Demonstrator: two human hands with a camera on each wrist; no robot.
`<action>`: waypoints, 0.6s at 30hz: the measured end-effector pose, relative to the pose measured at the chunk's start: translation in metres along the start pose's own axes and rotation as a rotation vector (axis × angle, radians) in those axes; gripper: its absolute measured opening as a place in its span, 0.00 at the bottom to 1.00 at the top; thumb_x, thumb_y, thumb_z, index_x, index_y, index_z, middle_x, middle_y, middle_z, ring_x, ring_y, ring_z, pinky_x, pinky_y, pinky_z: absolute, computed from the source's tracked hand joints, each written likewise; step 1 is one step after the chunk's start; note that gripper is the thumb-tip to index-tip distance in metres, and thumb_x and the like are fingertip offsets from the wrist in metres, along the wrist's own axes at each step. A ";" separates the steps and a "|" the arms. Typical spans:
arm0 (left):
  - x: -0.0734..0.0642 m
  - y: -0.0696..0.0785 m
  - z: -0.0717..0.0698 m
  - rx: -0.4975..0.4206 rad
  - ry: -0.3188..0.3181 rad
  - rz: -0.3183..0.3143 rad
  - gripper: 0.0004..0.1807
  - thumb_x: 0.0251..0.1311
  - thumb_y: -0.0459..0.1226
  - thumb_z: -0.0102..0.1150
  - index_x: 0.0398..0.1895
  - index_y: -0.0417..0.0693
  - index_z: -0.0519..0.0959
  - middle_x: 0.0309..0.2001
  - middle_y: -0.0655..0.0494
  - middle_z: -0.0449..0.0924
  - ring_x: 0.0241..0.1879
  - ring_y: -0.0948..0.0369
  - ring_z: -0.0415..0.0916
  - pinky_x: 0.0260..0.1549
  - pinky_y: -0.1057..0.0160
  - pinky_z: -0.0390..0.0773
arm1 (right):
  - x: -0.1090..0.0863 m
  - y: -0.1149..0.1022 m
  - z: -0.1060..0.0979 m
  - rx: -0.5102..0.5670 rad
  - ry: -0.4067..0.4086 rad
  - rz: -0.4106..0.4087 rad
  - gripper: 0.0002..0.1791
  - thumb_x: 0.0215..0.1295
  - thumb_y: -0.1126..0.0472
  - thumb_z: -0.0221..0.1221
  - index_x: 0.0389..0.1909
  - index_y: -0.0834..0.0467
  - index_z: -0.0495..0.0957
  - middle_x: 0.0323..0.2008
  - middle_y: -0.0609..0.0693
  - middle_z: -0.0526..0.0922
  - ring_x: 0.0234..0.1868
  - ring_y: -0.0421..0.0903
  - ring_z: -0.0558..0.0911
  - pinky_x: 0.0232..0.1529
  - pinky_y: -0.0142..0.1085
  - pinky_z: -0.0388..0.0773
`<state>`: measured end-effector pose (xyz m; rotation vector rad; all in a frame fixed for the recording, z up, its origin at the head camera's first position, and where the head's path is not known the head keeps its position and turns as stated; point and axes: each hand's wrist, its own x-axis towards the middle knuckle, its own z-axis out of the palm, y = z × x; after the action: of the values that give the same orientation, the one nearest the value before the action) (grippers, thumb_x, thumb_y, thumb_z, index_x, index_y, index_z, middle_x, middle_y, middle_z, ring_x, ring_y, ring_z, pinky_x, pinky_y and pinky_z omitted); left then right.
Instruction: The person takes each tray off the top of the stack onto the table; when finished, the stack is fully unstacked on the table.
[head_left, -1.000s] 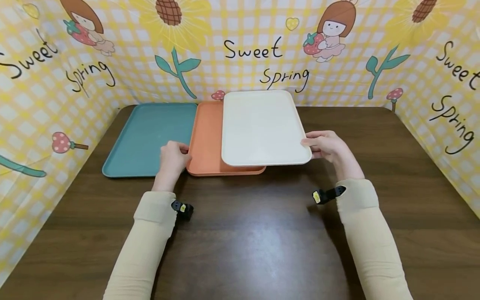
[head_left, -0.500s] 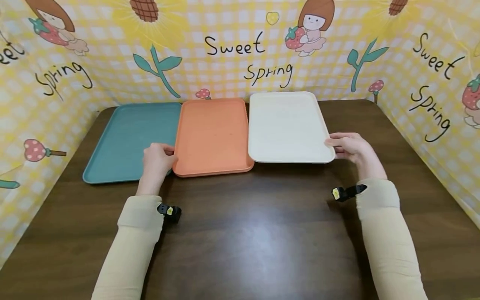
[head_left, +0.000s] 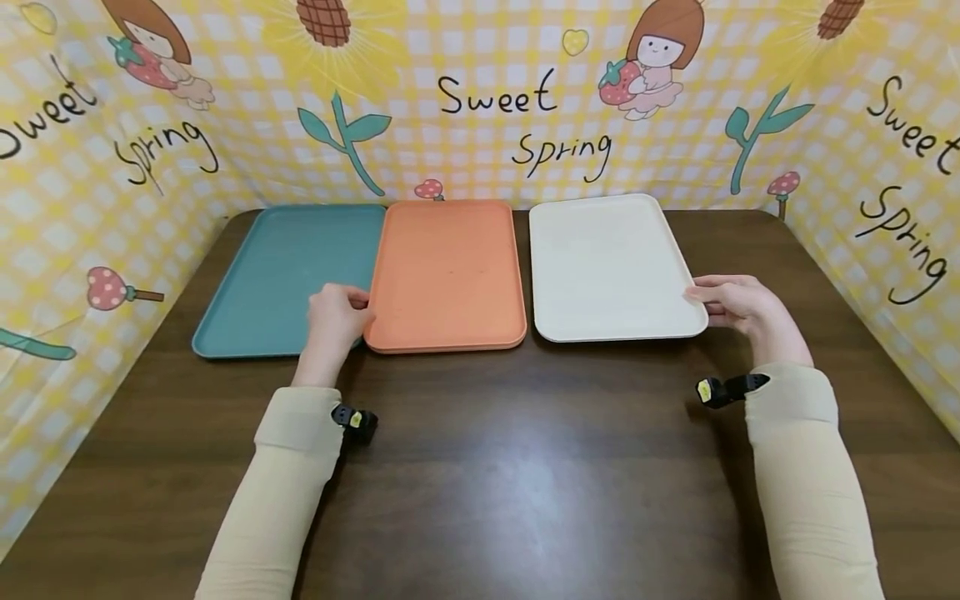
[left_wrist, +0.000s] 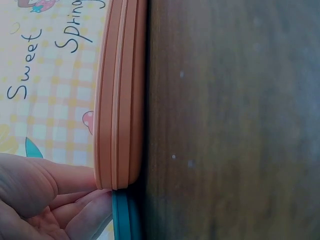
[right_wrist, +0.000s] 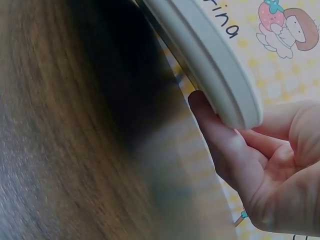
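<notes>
A white tray (head_left: 611,271) is at the right of a row of trays, with my right hand (head_left: 738,304) gripping its right edge near the front corner. In the right wrist view a fingertip (right_wrist: 202,102) reaches under the white tray, whose held side is raised off the table. My left hand (head_left: 337,317) holds the left edge of an orange tray (head_left: 447,275); thumb and fingers meet its corner in the left wrist view. Its side (left_wrist: 117,100) shows layered rims, like stacked trays. A teal tray (head_left: 300,267) lies to the left, partly behind my left hand.
The trays stand along the back of a dark wooden table (head_left: 495,458). A yellow checked cloth (head_left: 480,50) with printed figures walls the back and both sides. A narrow gap of table separates the orange and white trays.
My right hand has carried the white tray to the right and lower, from over the orange tray to beside it. My left hand has stayed at the orange tray's edge.
</notes>
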<state>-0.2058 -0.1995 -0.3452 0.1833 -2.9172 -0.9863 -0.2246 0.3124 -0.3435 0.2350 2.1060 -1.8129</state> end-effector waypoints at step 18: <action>0.001 -0.002 -0.002 0.000 -0.016 -0.012 0.16 0.59 0.31 0.55 0.49 0.35 0.80 0.46 0.37 0.82 0.46 0.45 0.79 0.43 0.49 0.79 | 0.021 -0.008 0.013 -0.167 -0.019 0.095 0.27 0.66 0.56 0.56 0.64 0.59 0.63 0.23 0.31 0.81 0.28 0.29 0.81 0.33 0.26 0.79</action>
<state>-0.2065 -0.2022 -0.3448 0.1944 -2.9339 -0.9936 -0.2445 0.2962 -0.3452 0.2689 2.1800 -1.5705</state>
